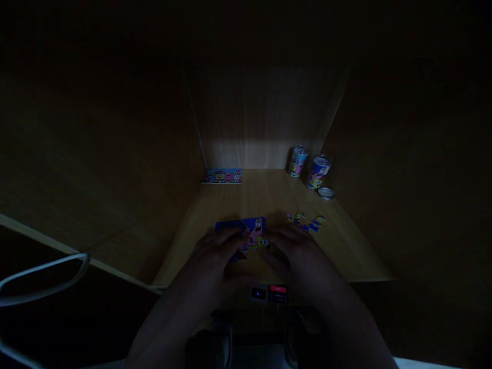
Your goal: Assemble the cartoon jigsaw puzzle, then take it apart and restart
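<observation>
The scene is very dark. A partly assembled cartoon jigsaw puzzle [249, 233], mostly blue with pink and yellow figures, lies on a wooden desk [269, 197]. My left hand [217, 251] rests on the puzzle's left part, fingers curled down onto it. My right hand [294, 251] lies at its right edge, fingers bent onto the pieces. Whether either hand pinches a piece is hidden in the gloom. Several loose puzzle pieces [305, 221] lie just right of the hands.
Two cartoon-printed tins [299, 161] [319, 171] stand at the back right, with a round lid [326, 193] beside them. A printed picture card [223, 176] lies at the back left. Wooden side walls enclose the desk. A small device [269, 293] sits at the front edge.
</observation>
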Available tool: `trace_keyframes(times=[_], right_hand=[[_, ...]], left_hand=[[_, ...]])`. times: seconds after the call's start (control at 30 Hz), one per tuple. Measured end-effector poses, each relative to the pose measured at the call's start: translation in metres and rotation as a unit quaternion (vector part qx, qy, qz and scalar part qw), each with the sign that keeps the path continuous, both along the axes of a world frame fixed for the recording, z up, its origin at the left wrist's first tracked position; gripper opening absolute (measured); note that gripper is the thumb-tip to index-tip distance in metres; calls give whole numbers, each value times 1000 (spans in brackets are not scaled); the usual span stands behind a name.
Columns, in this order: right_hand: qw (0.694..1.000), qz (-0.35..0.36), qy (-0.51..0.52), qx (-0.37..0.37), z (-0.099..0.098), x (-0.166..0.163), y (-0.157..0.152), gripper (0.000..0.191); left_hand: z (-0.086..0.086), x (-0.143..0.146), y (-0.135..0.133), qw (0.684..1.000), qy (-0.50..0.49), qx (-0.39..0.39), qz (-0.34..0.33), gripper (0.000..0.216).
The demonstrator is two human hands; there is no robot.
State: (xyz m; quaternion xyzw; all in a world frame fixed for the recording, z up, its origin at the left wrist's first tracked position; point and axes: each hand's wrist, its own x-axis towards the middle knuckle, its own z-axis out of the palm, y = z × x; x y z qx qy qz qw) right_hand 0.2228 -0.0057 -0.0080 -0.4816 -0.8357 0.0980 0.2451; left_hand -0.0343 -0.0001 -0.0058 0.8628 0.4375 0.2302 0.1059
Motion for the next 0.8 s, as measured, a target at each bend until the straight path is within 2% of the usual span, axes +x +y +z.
trace_keyframes(times=[0.07, 0.13, 0.33, 0.43, 0.57, 0.63, 0.8], right_hand=[[1000, 7, 5, -3, 2, 2, -1, 32], [1000, 18, 13, -4, 2, 4, -1, 28], [1000, 8, 11, -3, 1, 6, 0, 25], [999, -44, -8, 13, -2, 4, 3, 25], [992, -110, -26, 49, -5, 1, 4, 28], [993, -103, -31, 50, -4, -4, 3, 27], [1000, -8, -2, 16, 2, -18, -4, 28]], left_hand=[[1, -7, -1, 999, 8, -7, -31, 93], [-1, -13, -2, 999, 5, -6, -45, 97], [1, -22, -5, 995, -41, -44, -77, 70], [5, -23, -5, 994, -53, -58, -72, 61], [4, -19, -3, 997, -42, -36, -46, 65], [2, -14, -2, 999, -21, -21, -38, 68], [0, -4, -5, 1000, 21, 11, 5, 75]])
